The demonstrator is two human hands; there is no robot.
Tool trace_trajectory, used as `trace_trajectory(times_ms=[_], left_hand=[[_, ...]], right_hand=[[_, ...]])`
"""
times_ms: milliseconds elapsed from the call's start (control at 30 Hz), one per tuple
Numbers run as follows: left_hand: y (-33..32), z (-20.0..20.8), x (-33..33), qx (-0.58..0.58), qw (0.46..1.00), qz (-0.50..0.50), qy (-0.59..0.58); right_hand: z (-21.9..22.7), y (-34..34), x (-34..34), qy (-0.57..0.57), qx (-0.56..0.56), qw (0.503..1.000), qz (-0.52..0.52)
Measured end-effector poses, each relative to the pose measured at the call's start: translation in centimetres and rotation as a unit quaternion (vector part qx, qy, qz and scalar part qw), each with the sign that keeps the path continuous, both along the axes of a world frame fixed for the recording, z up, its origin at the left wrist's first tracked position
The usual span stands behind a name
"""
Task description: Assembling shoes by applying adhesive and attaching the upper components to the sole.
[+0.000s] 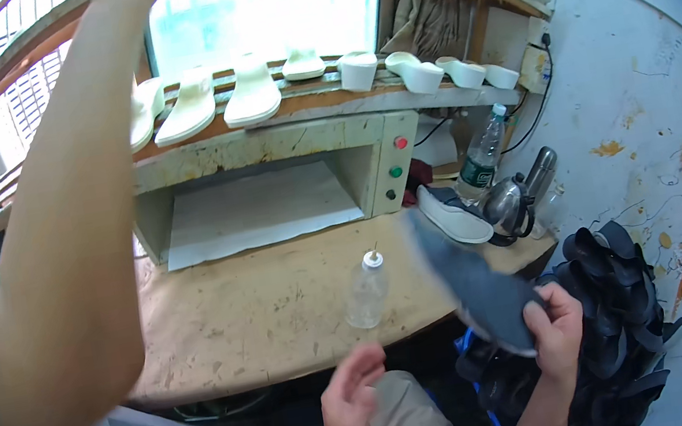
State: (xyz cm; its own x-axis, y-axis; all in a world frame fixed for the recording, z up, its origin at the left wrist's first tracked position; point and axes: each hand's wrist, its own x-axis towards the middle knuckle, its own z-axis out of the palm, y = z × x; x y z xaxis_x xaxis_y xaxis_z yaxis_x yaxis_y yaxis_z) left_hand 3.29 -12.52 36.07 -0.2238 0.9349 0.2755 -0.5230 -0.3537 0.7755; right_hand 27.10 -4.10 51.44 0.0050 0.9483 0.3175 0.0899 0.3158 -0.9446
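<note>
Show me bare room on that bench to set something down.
Widest: the bench between the other person's arm and the squeeze bottle, in front of the white sheet. A smaller patch lies right of that bottle, short of the dark piece in the right hand. Crowded: the right end, with shoe, water bottle and kettle.

The dark insole blurs at its far end; the upper edge crops a co-worker's arm

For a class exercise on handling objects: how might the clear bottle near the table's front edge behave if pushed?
The clear bottle shows no obvious liquid, so it may be light. Standing upright and taller than wide, it could tip if pushed near the top. Its round-looking body suggests it might roll once toppled.
</note>
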Motion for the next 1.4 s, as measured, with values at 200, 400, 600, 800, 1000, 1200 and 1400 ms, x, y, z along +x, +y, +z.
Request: trace_trajectory(times_ms=[200, 400, 600, 800, 1000, 1200, 1400], left_hand=[[0.7, 5.3, -4.5, 0.152, 0.961, 0.001, -0.233], [-6.6, 4.3, -6.2, -0.144, 0.898, 0.308, 0.28], [-13.0, -0.7, -2.7, -0.284, 0.82, 0.299, 0.398], [-18.2, -8.7, -3.0, -0.259, 0.812, 0.317, 0.417], [-10.0, -4.7, -8.7, -0.273, 0.869, 0.235, 0.34], [-5.9, -7.6, -7.8, -0.304, 0.862, 0.159, 0.374], [-8.9, -13.5, -3.9, -0.318, 0.859, 0.134, 0.379]], right_hand=[[5.3, 0.1, -2.7, -0.166, -0.094, 0.914, 0.359], [9.4, 16.5, -17.1, -0.131, 0.142, 0.979, 0.067], [11.2, 31.7, -27.1, -0.275, 0.422, 0.844, -0.183], [12.3, 25.8, -24.4, -0.195, 0.271, 0.935, -0.122], [1.5, 9.7, -6.7, 0.1, 0.307, 0.943, -0.082], [-14.3, -1.4, 5.8, -0.063, -0.004, 0.976, 0.209], [-29.6, -5.2, 7.8, -0.305, -0.091, 0.878, 0.357]])
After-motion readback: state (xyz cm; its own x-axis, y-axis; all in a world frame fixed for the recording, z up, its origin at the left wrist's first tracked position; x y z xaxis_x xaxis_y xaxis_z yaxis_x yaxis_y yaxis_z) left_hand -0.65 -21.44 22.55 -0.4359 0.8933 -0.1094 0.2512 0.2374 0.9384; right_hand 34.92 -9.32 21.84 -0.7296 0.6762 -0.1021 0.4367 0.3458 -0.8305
